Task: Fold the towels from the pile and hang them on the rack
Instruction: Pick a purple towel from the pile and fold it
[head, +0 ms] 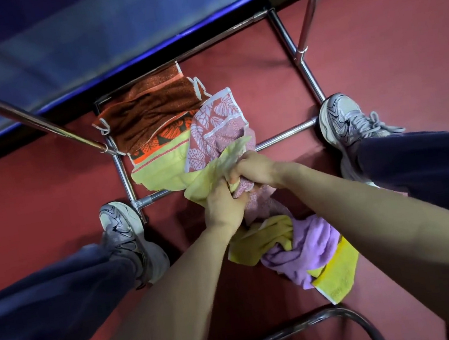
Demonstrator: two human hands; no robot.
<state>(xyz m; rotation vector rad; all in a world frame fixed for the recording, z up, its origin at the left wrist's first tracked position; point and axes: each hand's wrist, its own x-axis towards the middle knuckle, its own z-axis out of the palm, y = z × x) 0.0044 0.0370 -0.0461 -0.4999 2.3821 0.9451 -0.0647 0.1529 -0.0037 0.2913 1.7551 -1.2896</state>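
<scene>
left shoe (pixel 123 228): by the rack's near-left corner; leg cut off at the frame edge
rack (pixel 122 173): chrome base tubes on red floor; uprights run out of shot at the top
yellow-green towel (pixel 164 171): draped over the rack's front base bar, near end bunched up
left hand (pixel 222 203): fingers curled tight into the yellow-green towel, tips buried in cloth
right hand (pixel 254 169): fist touching the left hand, clenched on the pink leaf towel (pixel 218 124); yellow-green mixed in, split unclear
pile (pixel 313 244): lilac and yellow towels crumpled on the floor, partly under the right forearm

Left hand (pixel 222 205), right hand (pixel 255 168), both around bunched towels (pixel 208 131).
</scene>
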